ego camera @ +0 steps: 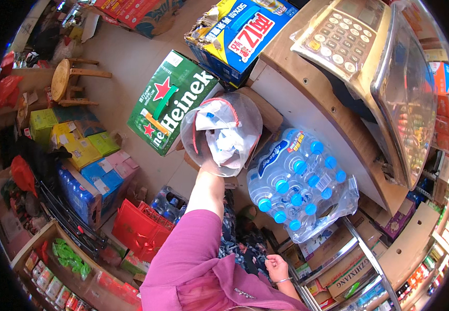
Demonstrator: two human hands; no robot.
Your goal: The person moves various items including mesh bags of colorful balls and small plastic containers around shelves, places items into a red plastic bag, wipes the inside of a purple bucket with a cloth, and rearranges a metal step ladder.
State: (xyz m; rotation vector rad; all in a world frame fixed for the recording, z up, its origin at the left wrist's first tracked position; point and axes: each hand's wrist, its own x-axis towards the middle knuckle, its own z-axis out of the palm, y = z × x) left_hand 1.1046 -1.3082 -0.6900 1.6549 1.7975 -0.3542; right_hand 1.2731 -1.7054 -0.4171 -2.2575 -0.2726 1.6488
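My left forearm (207, 188) reaches to a transparent plastic bucket (249, 116) with a red braided rope handle (230, 107). The wrist overlaps the near rim; the hand itself is hidden among the contents, so its grip cannot be made out. Crumpled white paper or plastic (224, 145) lies inside the bucket. My right hand (277, 268) hangs low beside my floral trousers (248, 250), fingers curled and nothing visible in them. A bracelet circles that wrist. Right of the bucket stands a shrink-wrapped pack of blue-capped water bottles (294, 186).
A green Heineken carton (166, 97) and a blue carton (244, 35) stand beyond the bucket. At right, a weighing scale (341, 39) rests on a wooden counter (306, 81). A metal ladder-like frame (368, 252), red gift bag (139, 229), wooden stool (61, 79) and stacked boxes (80, 151) surround me.
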